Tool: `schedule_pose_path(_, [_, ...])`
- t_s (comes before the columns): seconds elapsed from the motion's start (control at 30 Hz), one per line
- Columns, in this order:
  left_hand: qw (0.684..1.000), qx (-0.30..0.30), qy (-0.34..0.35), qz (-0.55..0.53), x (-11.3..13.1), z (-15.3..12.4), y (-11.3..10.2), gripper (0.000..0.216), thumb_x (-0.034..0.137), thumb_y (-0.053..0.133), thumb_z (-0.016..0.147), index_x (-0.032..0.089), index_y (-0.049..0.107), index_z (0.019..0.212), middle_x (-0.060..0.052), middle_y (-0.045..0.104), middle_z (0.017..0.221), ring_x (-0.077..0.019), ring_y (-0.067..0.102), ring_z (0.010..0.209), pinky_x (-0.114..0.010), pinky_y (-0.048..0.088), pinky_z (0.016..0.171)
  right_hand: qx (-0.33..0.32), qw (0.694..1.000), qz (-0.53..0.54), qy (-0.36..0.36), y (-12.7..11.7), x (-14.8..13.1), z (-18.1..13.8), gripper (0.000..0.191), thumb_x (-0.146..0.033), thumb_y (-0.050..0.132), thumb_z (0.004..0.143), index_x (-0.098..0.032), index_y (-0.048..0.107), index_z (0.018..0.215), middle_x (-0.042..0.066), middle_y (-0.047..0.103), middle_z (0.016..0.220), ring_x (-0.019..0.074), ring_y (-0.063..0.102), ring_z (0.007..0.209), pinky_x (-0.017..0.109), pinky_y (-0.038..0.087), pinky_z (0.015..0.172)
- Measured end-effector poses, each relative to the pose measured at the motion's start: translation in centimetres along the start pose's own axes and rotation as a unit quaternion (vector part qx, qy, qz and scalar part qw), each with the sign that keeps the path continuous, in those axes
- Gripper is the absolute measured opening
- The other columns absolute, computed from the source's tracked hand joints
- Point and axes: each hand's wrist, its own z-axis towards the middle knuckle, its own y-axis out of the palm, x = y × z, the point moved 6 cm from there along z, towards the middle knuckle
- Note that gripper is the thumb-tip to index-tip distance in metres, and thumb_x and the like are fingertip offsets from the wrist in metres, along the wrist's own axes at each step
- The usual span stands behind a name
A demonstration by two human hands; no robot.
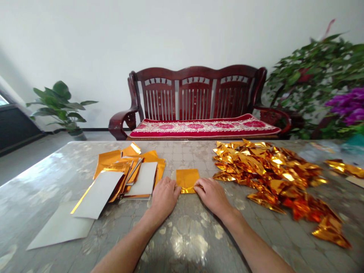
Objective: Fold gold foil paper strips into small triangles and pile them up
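Observation:
A square of gold foil (187, 178) lies flat on the marble-patterned table top (189, 239), its near edge folded over into a narrow strip. My left hand (165, 197) meets that square at its lower left corner. My right hand (212, 196) has its fingertips on the folded strip from the right. To the right of my right hand spreads a heap of folded, crumpled gold foil pieces (273, 174). To the left of my left hand lies a loose stack of gold foil sheets with white backs (133, 172).
Two white-backed sheets (96, 194) lie left of the stack. More gold foil pieces (345, 168) sit at the far right table edge. Beyond the table stand a dark wooden bench (196, 91) with a red cushion and potted plants.

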Motion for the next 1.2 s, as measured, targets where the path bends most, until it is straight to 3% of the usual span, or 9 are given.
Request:
schedule_pose_path(1.03, [0.997, 0.001, -0.011, 0.08, 0.73, -0.14, -0.25, 0.027, 0.038, 0.05, 0.095, 0.018, 0.067, 0.088, -0.009, 0.064, 0.095, -0.027, 0.059, 0.099, -0.038, 0.04, 0.083, 0.006, 0.999, -0.048, -0.001, -0.24, -0.47, -0.16, 0.01, -0.029, 0.056, 0.093, -0.024, 0.062, 0.087, 0.001, 0.07, 0.088, 0.0185, 0.059, 0.085, 0.029, 0.031, 0.074])
schedule_pose_path(1.2, [0.998, 0.012, -0.019, 0.06, 0.54, -0.23, -0.27, 0.02, 0.036, 0.057, 0.091, 0.019, 0.064, 0.099, -0.007, 0.062, 0.1, -0.0259, 0.058, 0.099, -0.038, 0.043, 0.085, 0.004, 0.999, -0.044, 0.013, -0.15, -0.28, -0.19, 0.008, -0.028, 0.057, 0.092, -0.023, 0.062, 0.088, 0.001, 0.07, 0.09, 0.0183, 0.059, 0.086, 0.029, 0.032, 0.075])
